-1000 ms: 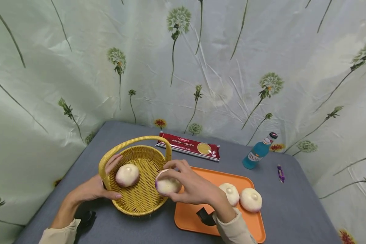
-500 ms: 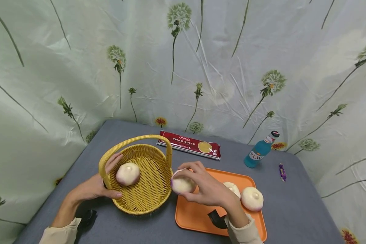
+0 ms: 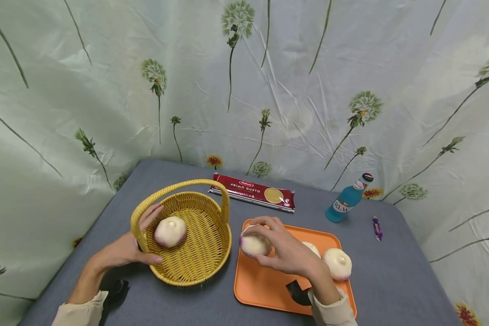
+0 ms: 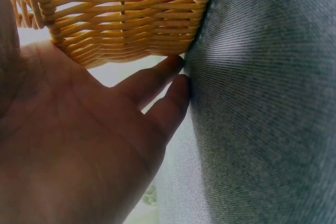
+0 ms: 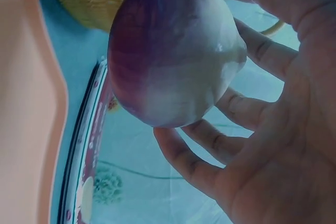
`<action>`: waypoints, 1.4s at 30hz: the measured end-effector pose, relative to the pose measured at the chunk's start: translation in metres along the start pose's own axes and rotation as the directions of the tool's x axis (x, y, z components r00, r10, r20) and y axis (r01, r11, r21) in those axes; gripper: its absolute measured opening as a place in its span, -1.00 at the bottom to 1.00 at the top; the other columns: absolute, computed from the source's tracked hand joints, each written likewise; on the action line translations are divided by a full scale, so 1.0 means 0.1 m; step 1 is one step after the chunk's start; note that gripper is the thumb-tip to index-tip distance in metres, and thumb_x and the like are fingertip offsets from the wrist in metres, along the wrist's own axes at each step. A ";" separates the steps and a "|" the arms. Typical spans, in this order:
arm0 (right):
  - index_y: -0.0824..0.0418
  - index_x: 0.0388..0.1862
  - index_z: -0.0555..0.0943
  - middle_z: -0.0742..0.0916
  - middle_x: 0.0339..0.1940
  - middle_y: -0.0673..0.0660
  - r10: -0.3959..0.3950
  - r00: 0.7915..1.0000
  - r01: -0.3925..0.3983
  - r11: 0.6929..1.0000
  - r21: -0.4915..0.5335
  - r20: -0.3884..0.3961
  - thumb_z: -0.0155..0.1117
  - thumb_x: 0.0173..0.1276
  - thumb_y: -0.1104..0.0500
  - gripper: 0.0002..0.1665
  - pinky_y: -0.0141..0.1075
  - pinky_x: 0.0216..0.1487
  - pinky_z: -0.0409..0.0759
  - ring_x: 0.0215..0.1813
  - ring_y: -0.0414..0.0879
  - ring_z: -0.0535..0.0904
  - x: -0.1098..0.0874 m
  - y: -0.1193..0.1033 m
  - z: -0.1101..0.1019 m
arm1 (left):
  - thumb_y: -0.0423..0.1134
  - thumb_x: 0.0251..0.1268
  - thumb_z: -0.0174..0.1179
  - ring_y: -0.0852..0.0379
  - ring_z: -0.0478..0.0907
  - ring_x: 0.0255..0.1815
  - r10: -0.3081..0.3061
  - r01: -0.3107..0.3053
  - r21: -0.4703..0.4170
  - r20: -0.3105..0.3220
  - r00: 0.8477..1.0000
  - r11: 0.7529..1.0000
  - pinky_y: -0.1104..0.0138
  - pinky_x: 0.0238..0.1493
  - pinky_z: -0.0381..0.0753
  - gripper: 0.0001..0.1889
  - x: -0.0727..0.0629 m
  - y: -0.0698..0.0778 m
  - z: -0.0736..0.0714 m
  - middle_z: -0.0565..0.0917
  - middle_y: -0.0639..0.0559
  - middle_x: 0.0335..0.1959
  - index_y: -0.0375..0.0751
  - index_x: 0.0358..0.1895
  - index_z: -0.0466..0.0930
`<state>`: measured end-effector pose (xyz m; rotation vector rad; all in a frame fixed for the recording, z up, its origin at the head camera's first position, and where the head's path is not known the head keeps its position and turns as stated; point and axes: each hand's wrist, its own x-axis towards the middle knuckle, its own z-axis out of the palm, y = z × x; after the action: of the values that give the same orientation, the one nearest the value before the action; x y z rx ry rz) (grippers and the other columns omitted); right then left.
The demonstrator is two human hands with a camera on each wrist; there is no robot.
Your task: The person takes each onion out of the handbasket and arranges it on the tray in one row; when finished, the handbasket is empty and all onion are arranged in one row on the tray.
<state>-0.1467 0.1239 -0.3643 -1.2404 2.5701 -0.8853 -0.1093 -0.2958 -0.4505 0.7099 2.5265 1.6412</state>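
Note:
My right hand (image 3: 283, 246) holds a white and purple turnip (image 3: 254, 242) between thumb and fingertips, over the left back part of the orange tray (image 3: 256, 287). In the right wrist view the purple side of this turnip (image 5: 157, 56) faces the camera. My left hand (image 3: 124, 249) grips the left side of a yellow wicker basket (image 3: 195, 226), thumb at the front rim and fingers by the handle. The left wrist view shows lower fingers (image 4: 168, 103) reaching along the basket's wall down to the grey cloth. One turnip (image 3: 170, 232) lies inside the basket, at its left.
Another turnip (image 3: 337, 263) sits at the tray's right edge, and one more (image 3: 312, 248) is mostly hidden by my right forearm. Behind are a red spaghetti packet (image 3: 252, 192), a blue bottle (image 3: 347, 199) and a purple-wrapped candy (image 3: 377, 228). A flowered curtain (image 3: 187, 81) borders the table.
My right hand has moved right, carrying the turnip from above the basket's right rim to over the tray. My left hand and the basket have stayed in place.

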 end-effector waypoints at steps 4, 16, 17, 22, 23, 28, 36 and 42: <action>-0.09 0.28 0.50 0.46 0.36 0.01 0.024 1.000 -0.024 1.000 -0.016 -0.006 0.39 0.35 0.07 -0.46 -0.09 0.08 0.57 0.31 -0.07 0.29 -0.05 0.05 0.00 | -0.38 -0.19 0.60 0.47 -0.39 0.53 -0.007 0.007 0.005 -0.004 1.000 1.000 0.76 0.23 -0.16 0.35 0.00 -0.01 0.00 -0.33 -0.30 0.61 -0.23 0.63 -0.24; -0.15 0.28 0.51 0.49 0.31 -0.05 0.141 0.990 -0.141 0.990 -0.027 -0.005 0.42 0.31 0.07 -0.44 -0.08 0.08 0.57 0.29 -0.11 0.33 -0.23 0.23 0.01 | -0.38 -0.17 0.60 0.50 -0.41 0.52 -0.020 0.020 0.017 -0.003 1.000 1.000 0.76 0.21 -0.16 0.35 0.00 -0.04 -0.01 -0.33 -0.29 0.61 -0.19 0.64 -0.25; -0.16 0.28 0.51 0.50 0.32 -0.05 0.145 0.989 -0.146 0.989 -0.028 -0.010 0.42 0.31 0.07 -0.43 -0.09 0.06 0.57 0.28 -0.11 0.34 -0.24 0.25 0.01 | -0.38 -0.17 0.60 0.49 -0.41 0.52 -0.018 0.018 0.017 -0.004 1.000 1.000 0.76 0.21 -0.16 0.35 0.00 -0.04 -0.01 -0.34 -0.29 0.61 -0.19 0.64 -0.25; -0.15 0.28 0.52 0.50 0.32 -0.04 0.175 0.984 -0.175 0.984 -0.027 -0.018 0.43 0.29 0.07 -0.43 -0.10 0.06 0.57 0.25 -0.11 0.35 -0.29 0.30 0.02 | -0.38 -0.17 0.60 0.50 -0.41 0.52 -0.011 0.011 0.024 0.000 1.000 1.000 0.76 0.22 -0.16 0.35 0.00 -0.04 -0.01 -0.33 -0.30 0.61 -0.21 0.64 -0.26; -0.14 0.28 0.52 0.50 0.32 -0.03 0.174 0.985 -0.174 0.984 -0.030 -0.020 0.43 0.29 0.07 -0.43 -0.10 0.05 0.57 0.24 -0.10 0.35 -0.30 0.31 0.02 | -0.38 -0.17 0.60 0.51 -0.41 0.52 -0.011 0.011 0.022 0.000 1.000 1.000 0.77 0.22 -0.16 0.35 0.00 -0.04 -0.01 -0.33 -0.31 0.61 -0.22 0.64 -0.26; -0.12 0.28 0.52 0.50 0.32 0.01 0.173 0.985 -0.174 0.984 -0.037 -0.022 0.43 0.29 0.10 -0.42 -0.07 0.05 0.57 0.24 -0.06 0.35 -0.31 0.34 0.04 | -0.39 -0.16 0.59 0.52 -0.41 0.51 -0.020 0.020 0.017 0.000 1.000 1.000 0.77 0.22 -0.16 0.35 0.00 -0.04 0.00 -0.34 -0.34 0.60 -0.24 0.63 -0.27; -0.11 0.26 0.53 0.49 0.29 -0.02 0.191 0.982 -0.191 0.981 -0.044 -0.009 0.46 0.29 0.07 -0.44 -0.04 0.12 0.55 0.30 -0.07 0.32 -0.29 0.37 0.10 | -0.38 -0.15 0.59 0.51 -0.40 0.52 -0.023 0.023 0.030 0.006 1.000 0.999 0.77 0.21 -0.15 0.34 0.00 -0.01 0.00 -0.34 -0.34 0.60 -0.20 0.64 -0.27; -0.05 0.25 0.54 0.50 0.31 0.01 0.196 0.981 -0.195 0.979 -0.060 0.009 0.45 0.31 0.04 -0.47 -0.03 0.14 0.55 0.35 -0.04 0.30 -0.27 0.38 0.12 | -0.38 -0.15 0.59 0.52 -0.40 0.51 -0.023 0.023 0.053 0.003 1.000 0.998 0.77 0.20 -0.13 0.34 0.01 -0.02 0.00 -0.33 -0.31 0.61 -0.18 0.64 -0.26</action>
<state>-0.1496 0.1574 -0.3991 -0.9816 2.6667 -0.7637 -0.1105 -0.2961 -0.4519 0.6849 2.5750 1.5704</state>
